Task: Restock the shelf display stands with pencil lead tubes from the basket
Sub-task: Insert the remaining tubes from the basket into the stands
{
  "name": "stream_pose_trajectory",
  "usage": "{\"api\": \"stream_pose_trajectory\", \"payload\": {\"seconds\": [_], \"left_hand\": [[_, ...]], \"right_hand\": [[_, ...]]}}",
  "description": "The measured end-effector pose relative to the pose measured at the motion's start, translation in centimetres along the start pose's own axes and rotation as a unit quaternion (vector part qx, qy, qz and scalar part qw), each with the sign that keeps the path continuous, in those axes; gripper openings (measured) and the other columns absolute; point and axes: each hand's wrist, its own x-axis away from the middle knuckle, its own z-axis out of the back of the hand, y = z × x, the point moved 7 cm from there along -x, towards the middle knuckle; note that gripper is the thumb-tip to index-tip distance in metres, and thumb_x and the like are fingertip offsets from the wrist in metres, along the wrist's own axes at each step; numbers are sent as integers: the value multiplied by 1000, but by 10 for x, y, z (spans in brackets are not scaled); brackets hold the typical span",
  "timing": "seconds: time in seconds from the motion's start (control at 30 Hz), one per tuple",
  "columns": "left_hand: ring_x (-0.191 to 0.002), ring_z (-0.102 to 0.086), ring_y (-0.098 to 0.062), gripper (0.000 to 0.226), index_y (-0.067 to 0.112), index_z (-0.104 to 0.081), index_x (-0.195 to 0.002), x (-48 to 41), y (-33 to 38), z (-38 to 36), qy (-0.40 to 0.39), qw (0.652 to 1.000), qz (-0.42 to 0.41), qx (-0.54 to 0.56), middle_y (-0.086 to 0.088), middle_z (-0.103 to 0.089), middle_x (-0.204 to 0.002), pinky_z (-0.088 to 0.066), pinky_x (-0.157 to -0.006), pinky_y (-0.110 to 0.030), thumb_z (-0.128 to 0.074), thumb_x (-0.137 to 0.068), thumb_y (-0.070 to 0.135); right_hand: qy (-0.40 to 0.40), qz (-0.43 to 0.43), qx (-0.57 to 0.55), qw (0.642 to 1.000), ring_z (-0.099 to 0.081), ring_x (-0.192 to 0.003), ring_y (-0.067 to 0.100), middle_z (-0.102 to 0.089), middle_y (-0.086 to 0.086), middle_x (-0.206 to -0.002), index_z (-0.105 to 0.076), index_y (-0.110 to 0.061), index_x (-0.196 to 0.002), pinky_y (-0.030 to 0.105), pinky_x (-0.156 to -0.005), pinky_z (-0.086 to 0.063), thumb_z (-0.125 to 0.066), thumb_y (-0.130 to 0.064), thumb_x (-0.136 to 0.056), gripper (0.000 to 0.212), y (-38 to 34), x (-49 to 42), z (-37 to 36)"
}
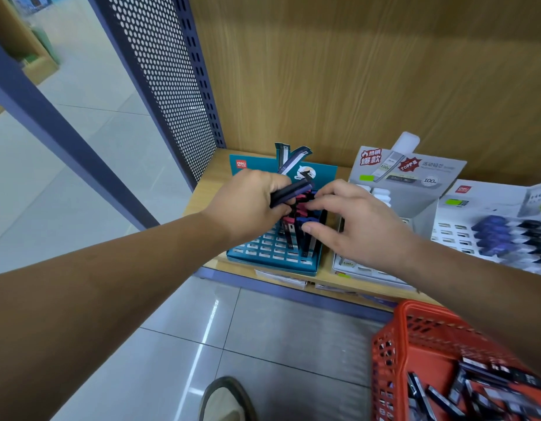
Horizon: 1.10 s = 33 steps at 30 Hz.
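Nearest, down and right of the teal display stand [273, 253], the red basket [393, 344] holds loose lead tubes [439, 399]. Over the stand, the left hand [251, 202] curls its fingers round a dark tube bundle [290, 192]. The right hand [354, 220] has loosely spread fingers touching the standing tubes [293, 229].

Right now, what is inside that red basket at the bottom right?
Loose dark pencil lead tubes lie jumbled in the red basket. The right forearm crosses over its far side and the picture's edge cuts it off, so the rest of its contents cannot be seen.
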Motion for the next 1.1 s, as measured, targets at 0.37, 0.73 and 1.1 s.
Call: {"api": "stream_pose_trajectory", "payload": {"seconds": [0.37,0.73,1.1], "left_hand": [[-64,-54,-5,23,26,-65,-85,6,-18,-5,21,995,44,85,10,-60,-70,-50,-64,-28,-80,-82,9],[-62,-52,-1,24,31,-58,-86,10,-16,-4,-28,997,27,60,11,-57,-69,-37,-56,-16,-76,-90,16],[-66,-55,-1,21,28,-61,-87,5,-19,-11,-36,998,36,43,12,-61,-72,-39,-59,-19,-78,-87,14]], "right_hand": [[51,-7,13,999,-56,-108,21,-57,-4,-113,-78,-30,-110,45,-83,-55,-67,-61,-85,41,-15,-1,-6],[75,-28,-60,995,-60,-101,15,-58,-9,-105,-77,-29,-92,45,-78,-56,-80,-34,-86,8,-9,-4,-5],[53,-24,-57,997,-59,-102,15,-56,-9,-108,-77,-27,-95,48,-81,-55,-81,-35,-86,13,-7,-3,-9]]}}
